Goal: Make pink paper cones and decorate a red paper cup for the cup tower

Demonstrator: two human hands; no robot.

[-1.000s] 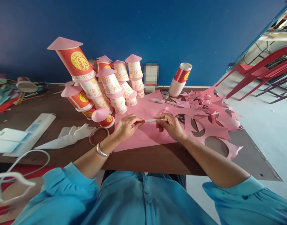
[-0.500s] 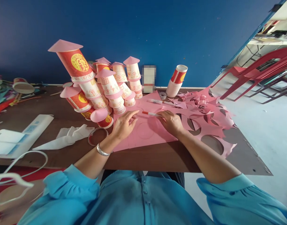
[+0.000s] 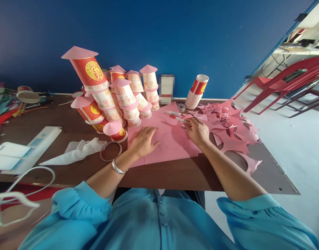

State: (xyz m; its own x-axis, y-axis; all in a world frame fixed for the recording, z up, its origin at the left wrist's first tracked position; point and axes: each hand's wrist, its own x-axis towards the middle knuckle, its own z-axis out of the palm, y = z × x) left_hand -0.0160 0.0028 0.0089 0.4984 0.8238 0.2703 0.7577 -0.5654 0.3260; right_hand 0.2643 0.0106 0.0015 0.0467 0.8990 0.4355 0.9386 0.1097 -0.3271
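A pink sheet [image 3: 164, 152] with faint drawn circle outlines lies near the middle of the table. My left hand [image 3: 144, 140] rests on its left part, fingers apart and holding nothing. In my right hand [image 3: 197, 132], over the sheet's right side, is a marker [image 3: 179, 119] whose red-orange end points left. Another marker [image 3: 172, 113] lies just behind it. To the left stand several towers of stacked paper cups [image 3: 127, 100] with pink cone roofs, some red and some white with drawn flowers.
Pink scraps [image 3: 234, 126] cover the right side. At the back stand a cup stack [image 3: 197, 92] and a small tape roll [image 3: 181, 107]. A larger tape ring [image 3: 110, 151], white tissue [image 3: 80, 152] and a white-blue box [image 3: 37, 147] lie left. A red chair [image 3: 279, 81] stands right.
My left hand has moved down the sheet and its thumb has spread out. My right hand has shifted slightly right and back with the marker, which has come away from my left fingertips.
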